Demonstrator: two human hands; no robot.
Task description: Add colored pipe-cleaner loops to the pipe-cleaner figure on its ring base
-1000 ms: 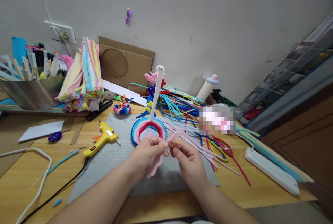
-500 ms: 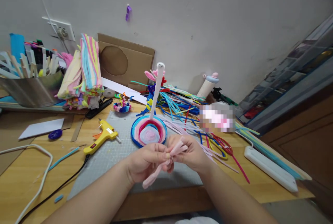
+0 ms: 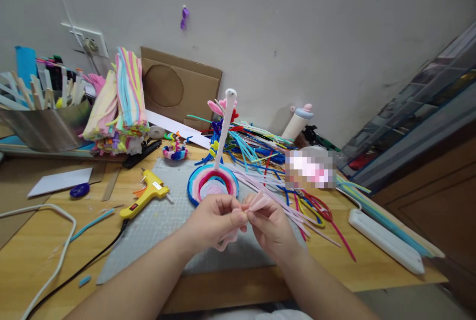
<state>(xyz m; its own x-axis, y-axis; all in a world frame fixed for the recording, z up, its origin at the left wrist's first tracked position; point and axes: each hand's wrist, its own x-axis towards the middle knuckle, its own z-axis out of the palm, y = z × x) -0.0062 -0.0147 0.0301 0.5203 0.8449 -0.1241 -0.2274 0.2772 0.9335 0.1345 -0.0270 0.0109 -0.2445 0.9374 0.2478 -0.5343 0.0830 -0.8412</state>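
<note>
Both hands meet above the front of the grey cutting mat (image 3: 148,245), pinching pale pink pipe cleaners (image 3: 261,200). My left hand (image 3: 219,221) is closed on them with thumb and fingertips, and a bent pink loop hangs below it. My right hand (image 3: 269,223) grips the folded ends just beside the left thumb. Exactly how the strands cross is hidden by the fingers. Right behind the hands lies a round coiled disc (image 3: 195,186) of blue, pink and red pipe cleaners, with a white fuzzy stem (image 3: 225,129) standing at its back edge.
A yellow glue gun (image 3: 145,196) lies left of the disc, its black cord running forward. Loose pipe cleaners (image 3: 253,151), scissors (image 3: 310,211) and a white power strip (image 3: 386,240) are to the right. Bundled pipe cleaners (image 3: 128,92) and a metal container (image 3: 48,124) stand at the left.
The pink strands have been bent: the end that stuck out at lower left is now a loop under my left hand. My right hand has turned, its fingertips now meeting the left thumb.
</note>
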